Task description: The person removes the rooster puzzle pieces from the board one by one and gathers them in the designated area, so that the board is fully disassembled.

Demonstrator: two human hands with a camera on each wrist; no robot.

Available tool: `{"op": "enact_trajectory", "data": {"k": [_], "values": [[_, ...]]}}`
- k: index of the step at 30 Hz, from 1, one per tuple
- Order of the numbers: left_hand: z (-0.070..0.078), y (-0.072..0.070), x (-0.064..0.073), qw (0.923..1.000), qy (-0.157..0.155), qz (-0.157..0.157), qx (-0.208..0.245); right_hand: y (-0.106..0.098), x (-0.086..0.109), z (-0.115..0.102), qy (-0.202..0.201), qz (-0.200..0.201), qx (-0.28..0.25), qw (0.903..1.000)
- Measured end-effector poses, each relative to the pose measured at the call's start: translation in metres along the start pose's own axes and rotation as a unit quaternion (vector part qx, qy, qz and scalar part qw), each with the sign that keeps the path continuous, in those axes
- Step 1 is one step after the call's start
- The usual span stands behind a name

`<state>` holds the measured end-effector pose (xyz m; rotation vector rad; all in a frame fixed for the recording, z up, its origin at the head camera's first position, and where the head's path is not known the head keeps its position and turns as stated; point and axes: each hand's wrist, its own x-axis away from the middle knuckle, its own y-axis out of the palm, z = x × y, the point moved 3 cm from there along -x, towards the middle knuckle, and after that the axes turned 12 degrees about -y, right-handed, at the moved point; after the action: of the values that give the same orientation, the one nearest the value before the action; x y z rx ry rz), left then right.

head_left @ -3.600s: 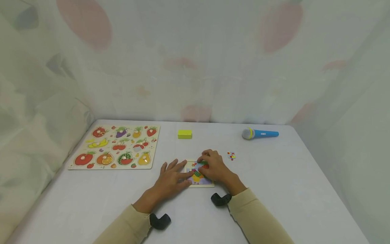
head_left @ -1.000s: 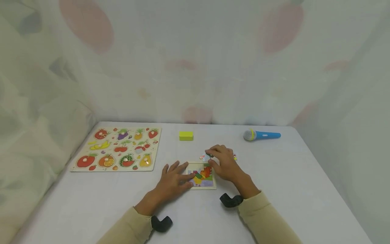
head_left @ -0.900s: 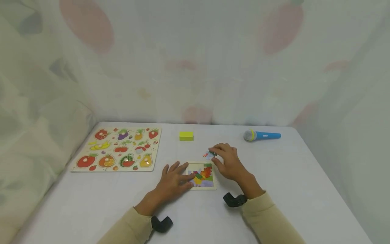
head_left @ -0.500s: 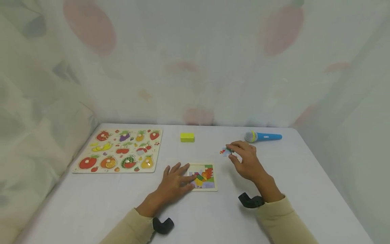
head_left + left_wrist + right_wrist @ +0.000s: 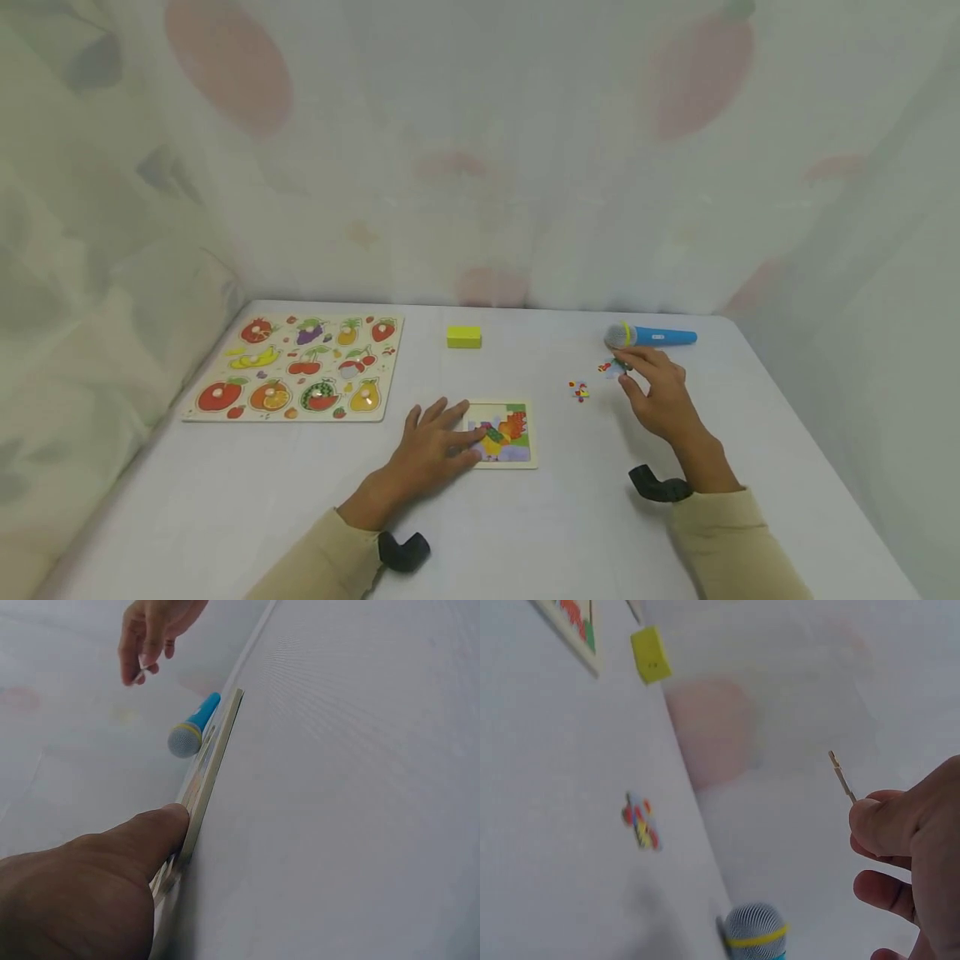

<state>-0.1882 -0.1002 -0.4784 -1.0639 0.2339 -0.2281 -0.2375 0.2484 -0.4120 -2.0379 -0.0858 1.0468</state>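
Puzzle (image 5: 532,437) lies flat on the worktop (image 5: 540,533), approx. centre, and looks mostly filled: red-orange, yellow, green & lilac parts sit inside the frame. Upper-left area seems pale & unfilled; L side is partly under fingers, so exact no. of gaps can't be told. Two pcs are out. Loose pc (image 5: 580,390) lies on the worktop, right of the puzzle & well apart from it. Held pc (image 5: 611,367) is off the worktop, near the mic (image 5: 663,336), pinched betw. thumb & fingers of R hand (image 5: 660,400); R wrist view shows it edge-on, so that grip is grasping. L hand (image 5: 429,446) rests on the puzzle's L side, fingers extended, grip released, prob. just steadying it. Est.: job is part-way, most pcs in, at least these two not seated; whether pcs are going in or coming out isn't clear from this alone. Fruit board (image 5: 315,417) & yellow block (image 5: 464,337) sit apart, prob. not involved.
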Motion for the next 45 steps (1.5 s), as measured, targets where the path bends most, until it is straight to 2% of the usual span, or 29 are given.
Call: {"op": "enact_trajectory", "data": {"k": [7,15,26,36,45], "values": [[0.0,0.0,-0.001,1.0,0.001,0.002,-0.008,0.005,0.012,0.022,0.028,-0.014,0.007,0.9995],[-0.002,0.003,-0.001,0.9999,-0.007,-0.007,-0.007,0.012,0.026,0.039,0.1,-0.073,0.002,0.9924],[0.0,0.002,-0.001,1.0,-0.005,-0.005,-0.002,0.023,0.038,0.057,0.137,-0.121,-0.001,0.9832],[0.0,0.002,-0.001,0.9999,-0.006,-0.002,-0.009,0.03,0.039,0.061,0.139,-0.128,0.027,0.9816],[-0.001,0.002,-0.001,0.9999,-0.006,-0.001,-0.015,0.031,0.039,0.061,0.143,-0.131,0.021,0.9809]]}}
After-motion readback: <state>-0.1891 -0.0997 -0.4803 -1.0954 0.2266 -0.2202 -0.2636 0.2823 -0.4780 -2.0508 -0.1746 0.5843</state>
